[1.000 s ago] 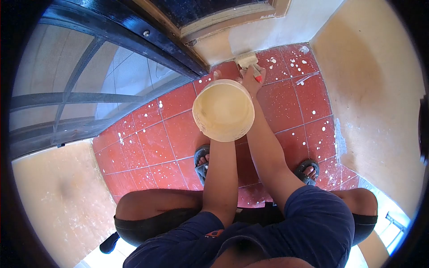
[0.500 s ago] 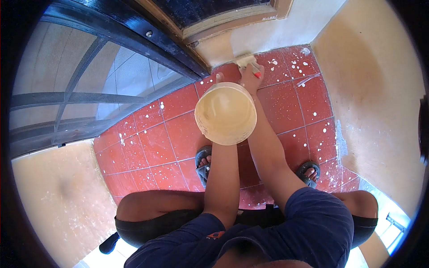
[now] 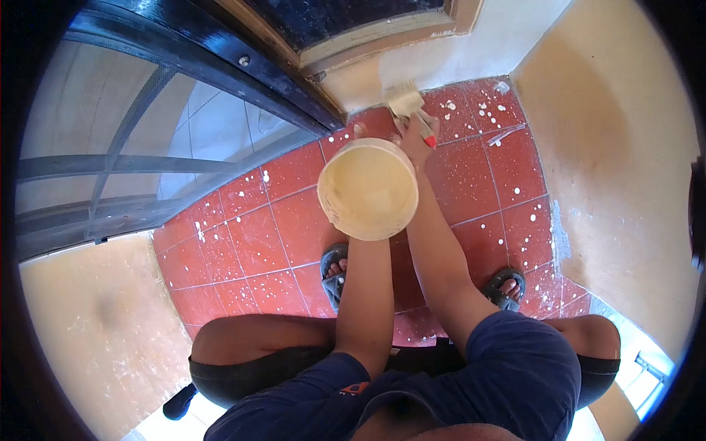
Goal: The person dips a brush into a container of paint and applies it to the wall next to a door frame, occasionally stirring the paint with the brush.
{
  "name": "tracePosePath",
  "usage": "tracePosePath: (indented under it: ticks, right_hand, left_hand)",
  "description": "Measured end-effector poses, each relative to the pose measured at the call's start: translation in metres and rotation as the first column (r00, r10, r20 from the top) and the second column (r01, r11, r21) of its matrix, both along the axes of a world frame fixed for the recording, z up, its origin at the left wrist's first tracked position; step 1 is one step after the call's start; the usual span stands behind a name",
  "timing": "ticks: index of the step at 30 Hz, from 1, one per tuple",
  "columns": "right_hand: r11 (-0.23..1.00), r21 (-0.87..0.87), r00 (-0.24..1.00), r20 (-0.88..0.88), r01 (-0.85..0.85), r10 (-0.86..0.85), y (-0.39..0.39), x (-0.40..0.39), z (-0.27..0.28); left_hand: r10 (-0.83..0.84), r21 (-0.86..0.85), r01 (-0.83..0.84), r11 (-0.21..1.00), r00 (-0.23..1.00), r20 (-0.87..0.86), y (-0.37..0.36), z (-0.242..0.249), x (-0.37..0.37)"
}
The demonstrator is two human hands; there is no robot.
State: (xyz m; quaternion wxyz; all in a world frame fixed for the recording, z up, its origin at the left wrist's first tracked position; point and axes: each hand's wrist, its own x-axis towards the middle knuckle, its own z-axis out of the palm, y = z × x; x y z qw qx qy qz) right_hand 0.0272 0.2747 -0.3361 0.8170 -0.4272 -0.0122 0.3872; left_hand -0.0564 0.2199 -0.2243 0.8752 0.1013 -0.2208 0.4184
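Note:
A round tub (image 3: 368,189) of cream-coloured paint is held up in front of me. My left hand (image 3: 360,131) is mostly hidden behind it, with only a fingertip showing past the far rim. Beyond the tub, my right hand (image 3: 418,141) grips a wide paintbrush (image 3: 404,103) with a red-tipped handle. The paint-covered bristles point at the foot of the wall (image 3: 353,82) below the wooden frame, where wall and floor meet.
Red floor tiles (image 3: 463,176) carry many white paint spots. A dark door with mesh panels (image 3: 132,162) stands at the left. A stained, cream wall (image 3: 610,147) rises at the right. My sandalled feet are on the tiles.
The brush and my right hand have shifted slightly, and more of the brush's handle and metal band shows. The tub has moved a little to the left.

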Motion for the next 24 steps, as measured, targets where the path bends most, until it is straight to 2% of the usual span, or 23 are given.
tracePosePath:
  ticks: [1,2,4,6,8,11,13,15,17,18,20,21,23,24]
  right_hand:
    - [1.000,-0.022,1.000,0.008,0.022,-0.021,-0.005,0.000,-0.001]
    - [0.998,-0.052,0.999,0.016,0.042,-0.041,-0.010,-0.002,-0.003]
    - [0.994,-0.093,0.998,0.018,0.058,-0.056,-0.010,-0.001,-0.008]
    - [0.989,-0.126,0.997,0.030,0.072,-0.069,-0.005,0.006,-0.005]
    - [0.978,-0.128,0.959,0.256,0.162,-0.125,0.001,0.013,-0.004]
    - [0.984,-0.108,0.933,0.345,0.145,-0.099,0.013,0.017,-0.013]
    - [0.984,-0.116,0.932,0.353,0.133,-0.084,0.019,0.011,-0.009]
    - [0.984,-0.133,0.932,0.357,0.121,-0.066,0.023,0.007,-0.022]
    - [0.970,-0.196,0.867,0.498,0.143,-0.027,0.030,0.004,-0.031]
    - [0.969,-0.199,0.867,0.498,0.146,-0.029,0.029,0.001,-0.028]
    - [0.991,-0.124,0.956,0.294,0.056,-0.017,0.030,-0.010,-0.020]
    - [0.990,-0.127,0.955,0.296,0.058,-0.018,0.031,-0.011,-0.015]
    - [0.995,-0.030,0.996,0.028,0.091,-0.090,0.031,-0.013,-0.006]
    - [0.995,-0.031,0.996,0.027,0.092,-0.091,0.026,-0.010,0.010]
  left_hand:
    - [-0.011,0.078,0.009,0.997,1.000,0.026,0.003,-0.006,-0.002]
    - [-0.009,0.075,0.008,0.997,1.000,0.018,0.001,-0.001,-0.004]
    - [-0.085,-0.074,0.086,0.994,0.996,0.010,-0.006,0.008,-0.004]
    - [-0.101,-0.037,0.103,0.994,0.994,0.049,-0.001,-0.004,-0.004]
    - [-0.121,0.003,0.121,0.993,0.989,0.079,0.000,-0.009,-0.006]
    - [-0.076,0.058,0.073,0.996,0.996,0.048,0.001,0.001,-0.006]
    - [-0.071,-0.061,0.069,0.996,0.997,-0.031,-0.003,0.019,-0.008]
    - [-0.046,-0.066,0.043,0.997,0.998,-0.046,-0.005,0.020,-0.008]
    - [-0.043,-0.050,0.041,0.998,0.998,-0.048,-0.005,0.017,-0.006]
    - [-0.047,-0.038,0.046,0.998,0.998,-0.044,-0.004,0.015,-0.005]
    - [-0.047,-0.027,0.046,0.999,0.998,-0.037,-0.004,0.010,-0.003]
    - [-0.049,-0.013,0.048,0.999,0.998,-0.027,-0.004,0.009,-0.004]
    - [-0.051,-0.003,0.051,0.999,0.998,-0.021,-0.003,0.005,-0.002]
    - [-0.057,0.009,0.058,0.998,0.998,-0.019,-0.002,0.004,-0.004]
